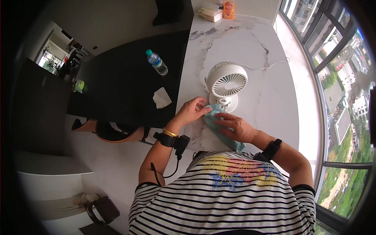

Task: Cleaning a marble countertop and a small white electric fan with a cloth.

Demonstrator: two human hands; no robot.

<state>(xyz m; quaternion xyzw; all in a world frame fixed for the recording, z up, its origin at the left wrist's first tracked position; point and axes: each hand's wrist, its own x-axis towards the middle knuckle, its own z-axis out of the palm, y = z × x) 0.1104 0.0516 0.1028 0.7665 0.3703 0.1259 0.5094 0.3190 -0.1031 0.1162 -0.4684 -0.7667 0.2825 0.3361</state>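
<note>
A teal cloth [216, 110] lies bunched on the marble-patterned table, just in front of a small white fan [229, 85]. My left hand [191, 111] is at the cloth's far left corner, its thumb over the fabric and its fingers curled close to the fan's round base [234, 103]. Over the middle of the cloth is my right hand [239, 128], slightly blurred, with its fingers spread. The cloth runs beneath it towards the table's near edge. The fan's grille faces me and a white cord runs off to the right.
A black tabletop [123, 88] adjoins on the left, bearing a water bottle [158, 63] and a crumpled white tissue [162, 97]. A tissue box [210, 14] and an orange bottle [229, 9] stand at the far end. Chairs [116, 132] sit at the left; windows [337, 88] line the right.
</note>
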